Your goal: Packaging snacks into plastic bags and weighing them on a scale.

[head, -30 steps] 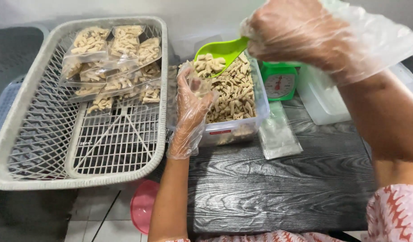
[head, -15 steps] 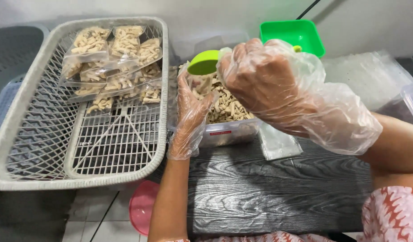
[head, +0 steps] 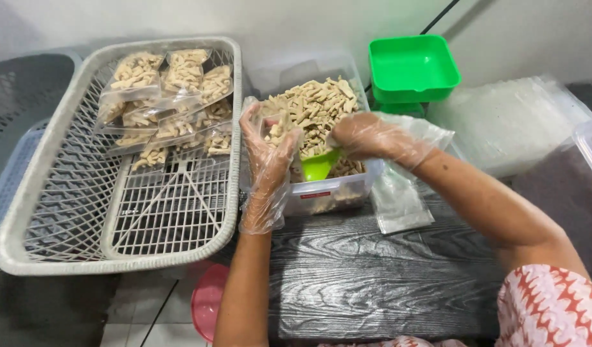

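scooping snack sticks [head: 315,103] w/ green scoop [head: 320,166] in right hand [head: 363,136], left hand [head: 268,154] holding small bag [head: 275,127].

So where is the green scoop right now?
In the head view, the green scoop is near the middle, dipped into the clear tub of snack sticks. The right hand holds it, just right of the left hand.

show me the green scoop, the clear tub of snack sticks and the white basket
green scoop [head: 319,168], head view, on its bowl
clear tub of snack sticks [head: 334,191], head view, on its front wall
white basket [head: 234,186], head view, on its right rim
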